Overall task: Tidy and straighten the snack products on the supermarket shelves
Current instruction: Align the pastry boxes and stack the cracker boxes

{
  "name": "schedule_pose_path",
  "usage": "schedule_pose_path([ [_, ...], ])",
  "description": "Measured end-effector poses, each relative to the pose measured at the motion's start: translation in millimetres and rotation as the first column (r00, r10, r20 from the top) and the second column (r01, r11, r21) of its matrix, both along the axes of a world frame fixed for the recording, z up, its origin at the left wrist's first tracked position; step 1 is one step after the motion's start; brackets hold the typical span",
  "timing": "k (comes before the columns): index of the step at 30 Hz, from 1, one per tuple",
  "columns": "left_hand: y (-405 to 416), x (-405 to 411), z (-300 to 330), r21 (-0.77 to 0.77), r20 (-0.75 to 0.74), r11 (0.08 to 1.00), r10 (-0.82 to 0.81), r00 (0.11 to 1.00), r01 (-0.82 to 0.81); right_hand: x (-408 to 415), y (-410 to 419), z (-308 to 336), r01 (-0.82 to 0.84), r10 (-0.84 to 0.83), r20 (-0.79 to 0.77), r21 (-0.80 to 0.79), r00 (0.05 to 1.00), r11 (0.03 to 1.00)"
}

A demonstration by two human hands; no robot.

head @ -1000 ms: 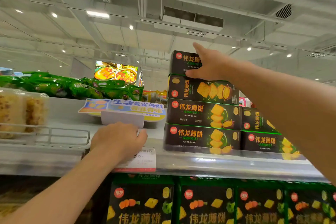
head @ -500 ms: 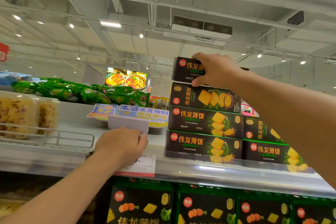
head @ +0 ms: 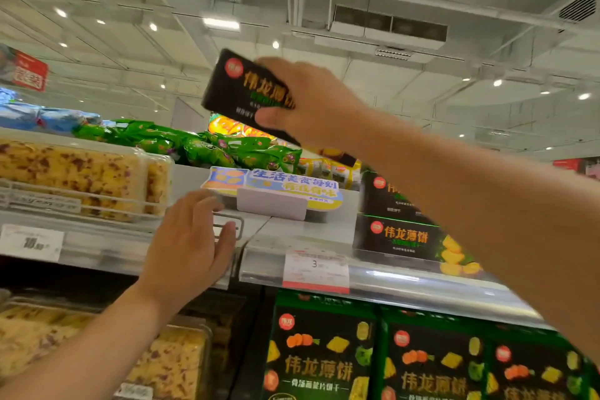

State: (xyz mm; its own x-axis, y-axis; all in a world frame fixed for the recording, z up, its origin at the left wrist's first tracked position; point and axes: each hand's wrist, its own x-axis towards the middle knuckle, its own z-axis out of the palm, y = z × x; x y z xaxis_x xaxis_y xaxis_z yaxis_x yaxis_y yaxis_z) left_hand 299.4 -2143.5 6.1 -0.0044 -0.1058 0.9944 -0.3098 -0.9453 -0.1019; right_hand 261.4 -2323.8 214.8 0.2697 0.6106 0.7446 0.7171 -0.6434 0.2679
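Black and gold-lettered, the biscuit box (head: 246, 91) is up in the air above the shelf (head: 302, 230), gripped by the right hand (head: 308, 104), thumb under, fingers curled over its top. Its long axis is tilted, the left end highest, running down to the right. Stacked boxes (head: 396, 224) sit on the shelf's right. The left hand (head: 191, 243) hovers spread-fingered, holding nothing, near the wire rail (head: 232, 226).

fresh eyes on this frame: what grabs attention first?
The black cracker box, tilted and lifted clear of the shelf at upper centre, in the grip of the right hand. Below it the left hand is spread open at the shelf edge. Matching black boxes stay stacked on the shelf at right, partly hidden by the forearm.
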Motion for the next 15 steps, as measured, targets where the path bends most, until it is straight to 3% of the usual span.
schedule_pose_path([
  [3,17.3,2.2,-8.5,-0.061,0.016,0.998,-0.011,1.0,0.012,24.1,21.1,-31.4,-0.009,0.008,-0.138,-0.006,0.99,1.0],
  [9,20.5,5.6,-9.0,-0.018,0.098,0.998,-0.066,0.993,0.068,62.8,23.5,-82.5,0.147,-0.181,-0.34,-0.122,0.923,0.982],
  [15,21.2,3.1,-8.8,-0.029,0.046,0.995,-0.098,0.994,0.099,68.2,21.4,-100.7,0.249,-0.314,-0.39,-0.208,0.866,0.946],
])
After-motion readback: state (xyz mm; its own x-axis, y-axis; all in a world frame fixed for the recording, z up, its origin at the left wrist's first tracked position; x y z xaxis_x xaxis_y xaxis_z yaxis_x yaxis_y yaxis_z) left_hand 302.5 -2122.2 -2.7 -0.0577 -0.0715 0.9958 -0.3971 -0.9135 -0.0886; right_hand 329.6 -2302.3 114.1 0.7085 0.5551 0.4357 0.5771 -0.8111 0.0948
